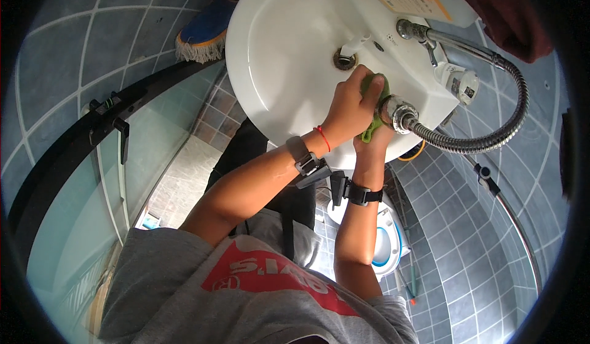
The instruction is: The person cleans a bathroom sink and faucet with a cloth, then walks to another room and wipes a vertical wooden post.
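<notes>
Centrally, a green cloth point(373, 107) is pressed against the white sink point(283, 55) rim by the closed left hand point(350, 107), with the right hand point(375, 141) curled underneath, apparently for support.

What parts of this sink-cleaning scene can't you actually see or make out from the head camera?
- Green cloth: mostly covered by the left hand.
- Right hand: its fingers are hidden behind the cloth and the metal hose fitting.
- Sink: its far rim is cut off by the top edge.
- Drain: too small to show its inside.
- Dark red cloth: cut off at the top edge.
</notes>
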{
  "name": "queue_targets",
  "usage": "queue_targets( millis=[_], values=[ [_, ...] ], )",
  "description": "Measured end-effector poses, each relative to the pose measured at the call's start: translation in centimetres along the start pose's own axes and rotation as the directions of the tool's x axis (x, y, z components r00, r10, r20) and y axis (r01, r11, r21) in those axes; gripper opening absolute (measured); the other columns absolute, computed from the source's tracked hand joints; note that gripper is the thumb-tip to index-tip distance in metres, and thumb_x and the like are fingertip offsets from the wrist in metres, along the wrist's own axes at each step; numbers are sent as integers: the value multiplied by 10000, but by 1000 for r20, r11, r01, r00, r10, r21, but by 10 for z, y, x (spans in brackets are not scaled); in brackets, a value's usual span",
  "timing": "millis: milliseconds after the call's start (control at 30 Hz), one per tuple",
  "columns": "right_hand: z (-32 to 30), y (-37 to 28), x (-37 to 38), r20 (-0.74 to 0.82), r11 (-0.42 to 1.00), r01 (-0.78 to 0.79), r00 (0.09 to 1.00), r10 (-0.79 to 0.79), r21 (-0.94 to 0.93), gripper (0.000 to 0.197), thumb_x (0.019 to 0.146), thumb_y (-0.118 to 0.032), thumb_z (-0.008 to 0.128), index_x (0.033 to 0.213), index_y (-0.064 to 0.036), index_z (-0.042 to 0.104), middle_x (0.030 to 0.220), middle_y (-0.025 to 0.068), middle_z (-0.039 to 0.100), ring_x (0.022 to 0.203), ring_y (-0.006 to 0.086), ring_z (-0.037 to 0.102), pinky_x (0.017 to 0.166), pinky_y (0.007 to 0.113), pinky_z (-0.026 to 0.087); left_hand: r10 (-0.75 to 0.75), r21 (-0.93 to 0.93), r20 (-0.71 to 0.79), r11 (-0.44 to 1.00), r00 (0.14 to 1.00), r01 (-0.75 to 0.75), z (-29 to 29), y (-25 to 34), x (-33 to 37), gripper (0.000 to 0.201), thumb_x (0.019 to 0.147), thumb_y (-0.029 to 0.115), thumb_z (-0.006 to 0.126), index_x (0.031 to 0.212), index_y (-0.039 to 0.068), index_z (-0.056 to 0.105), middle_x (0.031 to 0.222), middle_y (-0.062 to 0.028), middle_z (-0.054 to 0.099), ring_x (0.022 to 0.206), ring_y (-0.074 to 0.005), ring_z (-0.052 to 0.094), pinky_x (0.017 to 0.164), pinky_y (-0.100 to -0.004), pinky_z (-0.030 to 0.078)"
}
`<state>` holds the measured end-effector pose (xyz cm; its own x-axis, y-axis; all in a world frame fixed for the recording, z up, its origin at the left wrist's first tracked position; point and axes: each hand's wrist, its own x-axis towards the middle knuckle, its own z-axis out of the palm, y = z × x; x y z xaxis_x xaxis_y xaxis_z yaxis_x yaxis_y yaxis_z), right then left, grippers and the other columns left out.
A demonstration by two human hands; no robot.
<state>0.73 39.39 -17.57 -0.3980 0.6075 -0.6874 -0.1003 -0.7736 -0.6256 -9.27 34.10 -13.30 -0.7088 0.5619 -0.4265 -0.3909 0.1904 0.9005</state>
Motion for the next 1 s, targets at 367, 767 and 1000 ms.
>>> queue_targets(
  millis=[367, 767, 1000],
  values=[
    [2, -17, -9, 6, 992, -127, 992, 127, 0, 406, 1018, -381, 507, 1311, -101, 534, 1279, 80, 602, 1188, 228, 577, 1018, 381, 479, 398, 201, 63, 893, 915, -402, -4, -8, -6, 388, 843, 76, 644, 1226, 27, 611, 1146, -189, 673, 1047, -345, 657, 909, -327, 515],
    [8, -3, -15, -17, 971, 92, 995, -98, -219, 271, 1042, -299, 515, 1177, -73, 578, 1075, 43, 626, 969, 171, 621, 805, 330, 539, 126, 41, -138, 992, 982, -121, 12, 3, -16, 195, 962, 148, 598, 849, -10, 617, 696, -165, 649, 575, -310, 580, 574, -352, 474],
    [16, -21, -34, -62, 888, 89, 990, -130, -451, 288, 1008, -276, 517, 1075, -9, 602, 879, 46, 641, 711, 145, 629, 512, 287, 489, -111, -154, -155, 984, 982, 87, 20, -30, -9, 461, 1042, 294, 462, 752, -53, 554, 582, -172, 518, 564, -276, 449, 601, -387, 420]
  ],
)
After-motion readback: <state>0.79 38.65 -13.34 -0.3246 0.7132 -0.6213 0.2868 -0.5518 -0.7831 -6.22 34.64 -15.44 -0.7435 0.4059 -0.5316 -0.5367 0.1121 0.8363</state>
